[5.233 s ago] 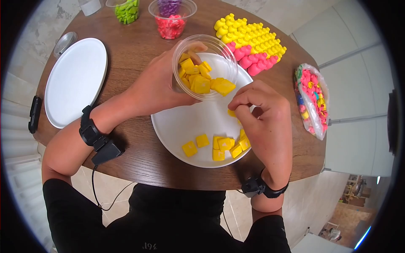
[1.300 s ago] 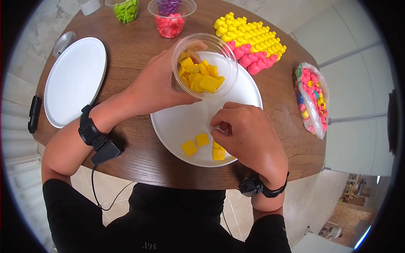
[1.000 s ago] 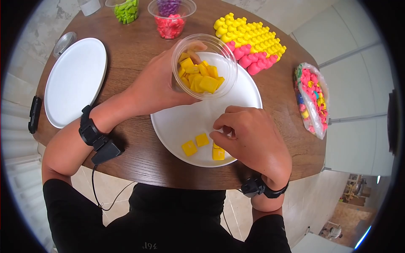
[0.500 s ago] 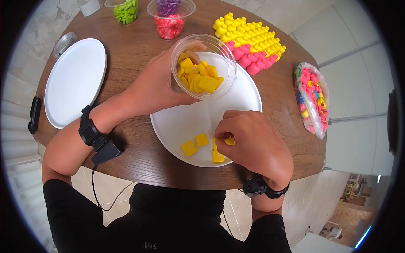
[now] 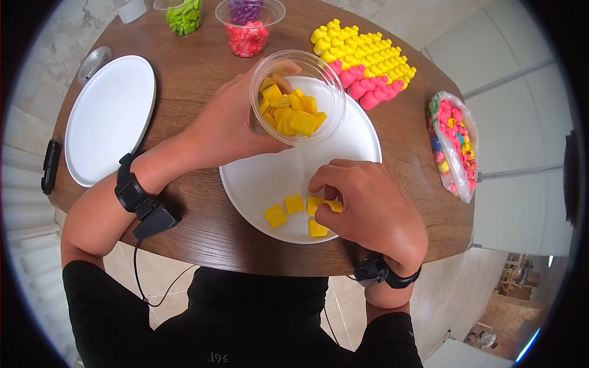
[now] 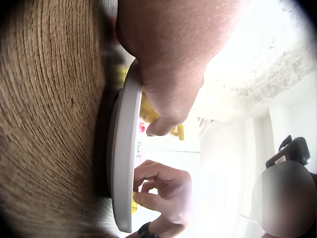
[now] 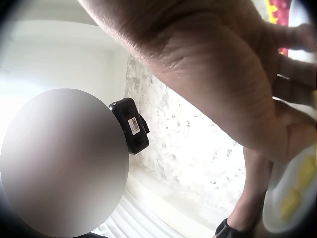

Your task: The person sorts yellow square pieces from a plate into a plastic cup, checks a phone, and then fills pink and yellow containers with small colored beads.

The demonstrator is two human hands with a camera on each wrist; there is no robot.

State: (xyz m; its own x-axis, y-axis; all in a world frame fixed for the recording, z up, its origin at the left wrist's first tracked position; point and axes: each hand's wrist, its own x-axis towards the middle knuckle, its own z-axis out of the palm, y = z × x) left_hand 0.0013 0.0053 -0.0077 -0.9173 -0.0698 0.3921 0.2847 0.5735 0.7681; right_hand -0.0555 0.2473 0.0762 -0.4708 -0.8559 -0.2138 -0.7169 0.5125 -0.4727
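Note:
My left hand (image 5: 236, 116) grips a clear plastic cup (image 5: 331, 92) tilted over the round white plate (image 5: 257, 196); flat yellow square pieces (image 5: 300, 119) fill its lower part. Over the plate's near right side is my right hand (image 5: 374, 202), fingers bent, thumb and index finger apart. Yellow squares (image 5: 314, 204) lie between and beside those fingertips, and another square (image 5: 317, 228) sits just below. Two more squares (image 5: 276, 215) rest to the left. The hand hides other pieces. In the left wrist view, the right hand (image 6: 166, 191) is low at the plate's rim.
An oval-looking white plate (image 5: 110, 122) stands at the left. Behind are cups of green pieces (image 5: 184, 18) and red pieces (image 5: 248, 40). Yellow and pink bottle-shaped pieces (image 5: 362, 55) stand in rows at the back right, with a plastic bag of coloured pieces (image 5: 454, 144) at the right edge.
Since the oldest frame, my right hand has moved left and down from beside the cup. Over the last half second its thumb and index finger have parted, and a yellow square shifted slightly. The cup stays put.

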